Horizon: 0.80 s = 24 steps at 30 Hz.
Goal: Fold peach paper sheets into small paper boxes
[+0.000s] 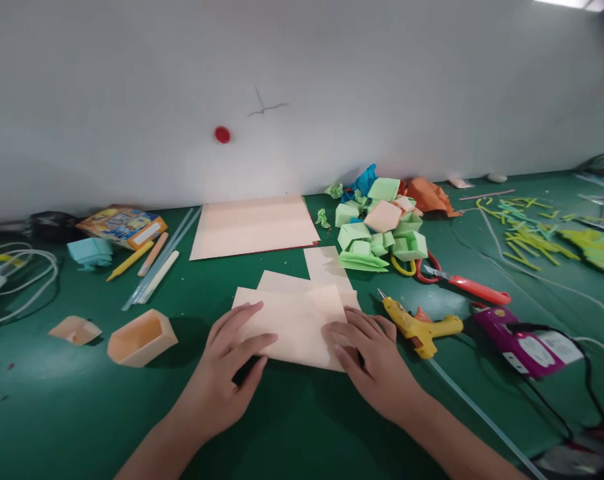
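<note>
Our left hand (235, 370) and right hand (369, 357) hold the paper (292, 327), left of the glue gun (419, 325).

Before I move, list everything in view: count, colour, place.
Table: 1, green, below
Disc: 1, red, on wall
Sheets: several, peach, centre
Folded paper: many, mostly green, back
Crumpled paper: 1, orange, back
Strips: many, lime, far right
Handles: 2, yellow, red, right
Glue gun: 1, yellow, right
Cutter: 1, red, right
Device: 1, purple, right
Paper shapes: 2, peach, left
Carton: 1, orange, left
Folded bundle: 1, aqua, left
Rods: 3, yellow, peach, white, left
Glue sticks: several, clear, left
Cables: several, white, black, sides
Left hand, right hand: 2, on sheets
</note>
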Each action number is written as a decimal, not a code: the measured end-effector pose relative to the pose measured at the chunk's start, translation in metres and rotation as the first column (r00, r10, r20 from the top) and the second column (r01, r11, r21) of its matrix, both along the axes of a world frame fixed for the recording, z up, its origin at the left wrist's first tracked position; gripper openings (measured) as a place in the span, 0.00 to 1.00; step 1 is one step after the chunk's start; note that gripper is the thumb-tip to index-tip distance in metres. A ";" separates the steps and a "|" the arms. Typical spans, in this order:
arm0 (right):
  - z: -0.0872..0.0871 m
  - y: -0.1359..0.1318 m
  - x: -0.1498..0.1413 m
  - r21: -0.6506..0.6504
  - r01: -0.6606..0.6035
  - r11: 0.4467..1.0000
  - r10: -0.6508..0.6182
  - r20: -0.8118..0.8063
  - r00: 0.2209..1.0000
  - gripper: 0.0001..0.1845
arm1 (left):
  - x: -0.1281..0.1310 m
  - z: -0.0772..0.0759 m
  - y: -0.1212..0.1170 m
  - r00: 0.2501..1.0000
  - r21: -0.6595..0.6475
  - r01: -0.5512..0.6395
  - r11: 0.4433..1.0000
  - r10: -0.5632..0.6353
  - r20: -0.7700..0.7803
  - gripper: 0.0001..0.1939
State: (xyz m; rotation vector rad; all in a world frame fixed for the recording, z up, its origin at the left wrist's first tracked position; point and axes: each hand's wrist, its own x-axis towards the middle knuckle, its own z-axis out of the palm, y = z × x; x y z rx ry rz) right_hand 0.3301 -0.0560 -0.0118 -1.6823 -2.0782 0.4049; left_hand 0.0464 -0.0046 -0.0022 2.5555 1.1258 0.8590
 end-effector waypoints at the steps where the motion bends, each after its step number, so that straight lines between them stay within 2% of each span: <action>1: 0.000 0.002 0.001 0.001 0.001 1.000 -0.001 -0.012 1.000 0.16 | -0.001 -0.001 -0.001 1.000 -0.013 0.011 1.000 -0.011 0.012 0.17; 5: 0.003 0.014 0.006 0.032 -0.007 0.999 0.009 -0.069 0.998 0.14 | -0.003 0.000 -0.007 0.996 -0.119 0.057 0.991 -0.049 0.072 0.16; 9: 0.005 0.023 0.009 0.057 0.001 0.998 0.010 -0.195 0.981 0.13 | -0.002 0.006 -0.015 0.991 -0.268 0.092 0.959 -0.062 0.118 0.15; 11: 0.003 0.025 0.009 0.047 0.004 0.999 0.007 -0.238 0.971 0.13 | -0.002 0.007 -0.016 0.991 -0.290 0.109 0.951 -0.080 0.110 0.15; 16: -0.002 0.023 0.009 0.054 0.016 0.998 -0.003 -0.234 0.972 0.14 | 0.000 0.006 -0.012 0.990 -0.154 0.025 0.988 -0.045 -0.133 0.16; 19: -0.006 0.020 0.010 0.120 0.045 0.992 -0.023 -0.181 0.983 0.14 | 0.003 0.007 -0.011 0.955 -0.144 -0.049 0.988 0.004 -0.296 0.17; 24: -0.011 0.015 0.012 0.174 0.108 0.979 -0.100 -0.050 0.994 0.14 | 0.005 0.010 -0.011 0.933 -0.177 -0.024 0.984 -0.041 -0.358 0.19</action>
